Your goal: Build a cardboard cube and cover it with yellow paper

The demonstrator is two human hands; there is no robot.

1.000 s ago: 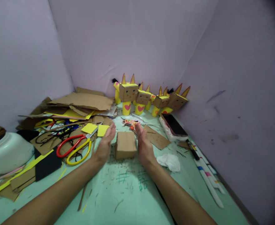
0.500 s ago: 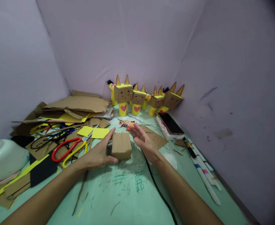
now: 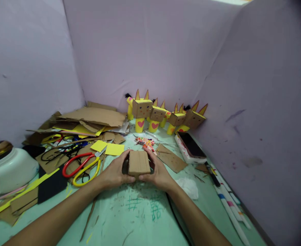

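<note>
Small cardboard box point(image 3: 139, 162) at mid-table, in front of the person, between the two hands. Plain brown, ridged top face. Whether its base is on the table or just off it, cannot tell.

Left hand point(image 3: 116, 173): curved around the box's left side, thumb at the near lower edge, fingers towards the far corner; partly closed, has hold of the box. Right hand point(image 3: 160, 173): mirrors it on the right side, thumb at the near edge, also holding. Thumb tips close together.

Under the wrists, pale green tabletop point(image 3: 114, 223) with dark specks; green scribbles point(image 3: 133, 202) nearer the person. Black cable point(image 3: 174, 215) runs out from beneath the right wrist.

Left of the left hand: scissors point(image 3: 97, 154), one red handle, one yellow, blades by two yellow paper pieces point(image 3: 115, 149). Behind them, a heap of cardboard sheets point(image 3: 94, 116). Far left, a white pot point(image 3: 10, 174).

Right of the right hand: crumpled white tissue point(image 3: 188, 188), flat cardboard piece point(image 3: 171, 159), phone point(image 3: 192, 145) lying on a white case, markers point(image 3: 232, 205) along the table edge.

Back: row of horned cardboard figures point(image 3: 142, 110), yellow bodies, near the pale wall point(image 3: 150, 44).
</note>
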